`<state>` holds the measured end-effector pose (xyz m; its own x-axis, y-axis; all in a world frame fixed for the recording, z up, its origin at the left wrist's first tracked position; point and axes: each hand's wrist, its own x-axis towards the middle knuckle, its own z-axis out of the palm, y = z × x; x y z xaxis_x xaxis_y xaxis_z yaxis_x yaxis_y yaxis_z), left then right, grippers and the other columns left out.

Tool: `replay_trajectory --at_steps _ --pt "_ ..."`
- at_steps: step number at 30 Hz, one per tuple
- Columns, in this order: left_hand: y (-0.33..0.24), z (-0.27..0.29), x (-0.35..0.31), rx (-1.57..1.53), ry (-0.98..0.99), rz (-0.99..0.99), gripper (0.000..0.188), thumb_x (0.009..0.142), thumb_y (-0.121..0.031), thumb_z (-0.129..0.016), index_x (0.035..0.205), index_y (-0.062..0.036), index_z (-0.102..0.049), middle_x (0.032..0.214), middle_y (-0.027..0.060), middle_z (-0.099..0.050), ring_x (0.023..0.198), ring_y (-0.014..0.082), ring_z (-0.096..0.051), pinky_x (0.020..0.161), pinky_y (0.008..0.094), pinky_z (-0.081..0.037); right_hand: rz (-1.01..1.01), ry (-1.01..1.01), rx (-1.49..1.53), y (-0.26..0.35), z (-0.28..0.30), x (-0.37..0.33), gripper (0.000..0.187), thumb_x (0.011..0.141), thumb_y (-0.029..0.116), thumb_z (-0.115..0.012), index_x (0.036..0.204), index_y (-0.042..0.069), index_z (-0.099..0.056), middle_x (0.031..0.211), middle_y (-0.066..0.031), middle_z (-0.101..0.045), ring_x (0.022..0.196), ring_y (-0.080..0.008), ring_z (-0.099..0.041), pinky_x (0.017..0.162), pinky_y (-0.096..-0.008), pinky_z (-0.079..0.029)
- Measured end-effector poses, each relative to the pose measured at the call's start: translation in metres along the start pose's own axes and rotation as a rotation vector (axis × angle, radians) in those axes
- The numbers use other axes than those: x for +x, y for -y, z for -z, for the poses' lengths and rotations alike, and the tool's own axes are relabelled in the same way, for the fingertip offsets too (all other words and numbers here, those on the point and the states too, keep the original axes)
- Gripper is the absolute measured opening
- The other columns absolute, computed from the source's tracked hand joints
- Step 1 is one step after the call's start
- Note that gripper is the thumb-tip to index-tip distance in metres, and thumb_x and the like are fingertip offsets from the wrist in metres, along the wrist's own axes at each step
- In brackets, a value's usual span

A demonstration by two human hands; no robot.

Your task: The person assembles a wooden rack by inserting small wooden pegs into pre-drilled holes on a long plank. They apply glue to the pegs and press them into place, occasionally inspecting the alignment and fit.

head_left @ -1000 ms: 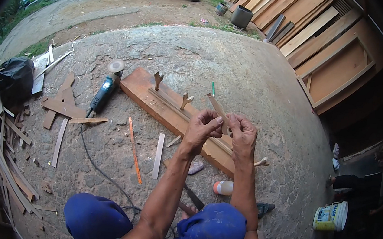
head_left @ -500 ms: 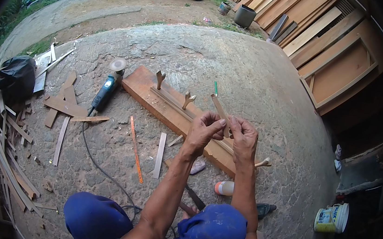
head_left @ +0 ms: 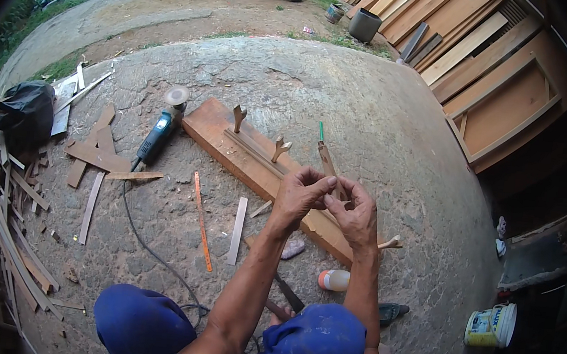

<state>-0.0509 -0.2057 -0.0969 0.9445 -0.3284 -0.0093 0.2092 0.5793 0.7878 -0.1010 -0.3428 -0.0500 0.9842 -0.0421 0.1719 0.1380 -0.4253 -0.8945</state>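
My left hand [head_left: 299,198] and my right hand [head_left: 353,215] are close together above a thick wooden beam [head_left: 209,124]. Between their fingertips is a small wooden strip [head_left: 327,159], its upper end pointing away from me. Both hands are closed on this strip, and its lower part is hidden by the fingers. Just past its tip, a green pencil [head_left: 321,132] lies on the ground. Thin wood strips [head_left: 255,152] run along the top of the beam. Forked wooden pegs [head_left: 238,118] stand up from it, and another peg [head_left: 390,242] shows by my right wrist.
An angle grinder [head_left: 159,135] with its cord lies left of the beam. Nearer are an orange ruler [head_left: 202,220], a pale wood strip [head_left: 238,230], a bottle [head_left: 334,280] and a dark green power tool [head_left: 390,313]. Scrap wood [head_left: 13,218] piles at left; buckets [head_left: 491,325] stand at right.
My right hand's fingers have shifted slightly left and down along the strip. The strip has turned a little, and its tip now lines up with the green pencil.
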Motion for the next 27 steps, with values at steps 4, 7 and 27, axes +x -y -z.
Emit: replay_trajectory --at_steps 4,7,27 --pt "0.000 0.005 0.001 -0.120 0.042 0.021 0.024 0.089 -0.018 -0.072 0.100 0.0010 -0.062 0.088 0.0069 -0.067 0.071 0.0126 -0.065 0.061 0.0238 -0.056 -0.048 0.014 0.252 0.005 -0.004 -0.001 0.039 0.089 0.013 -0.068 0.123 -0.005 -0.058 0.103 -0.0088 -0.069 0.091 -0.0124 -0.065 0.081 -0.0265 -0.053" --pt "0.004 0.007 0.003 -0.136 0.046 0.016 0.026 0.089 -0.018 -0.072 0.104 0.0009 -0.063 0.091 0.0057 -0.067 0.076 0.0115 -0.064 0.065 0.0234 -0.056 -0.029 0.029 0.250 0.000 -0.003 -0.002 0.040 0.090 0.011 -0.066 0.124 -0.006 -0.057 0.103 -0.0089 -0.069 0.092 -0.0123 -0.065 0.082 -0.0258 -0.053" --pt "0.006 0.007 0.003 -0.100 0.014 -0.047 0.027 0.087 -0.019 -0.073 0.107 -0.0007 -0.068 0.092 0.0017 -0.069 0.079 0.0065 -0.060 0.069 0.0215 -0.048 -0.049 0.037 0.311 0.012 -0.007 -0.004 0.040 0.092 0.006 -0.059 0.130 -0.002 -0.050 0.109 -0.0109 -0.066 0.097 -0.0127 -0.062 0.086 -0.0259 -0.049"
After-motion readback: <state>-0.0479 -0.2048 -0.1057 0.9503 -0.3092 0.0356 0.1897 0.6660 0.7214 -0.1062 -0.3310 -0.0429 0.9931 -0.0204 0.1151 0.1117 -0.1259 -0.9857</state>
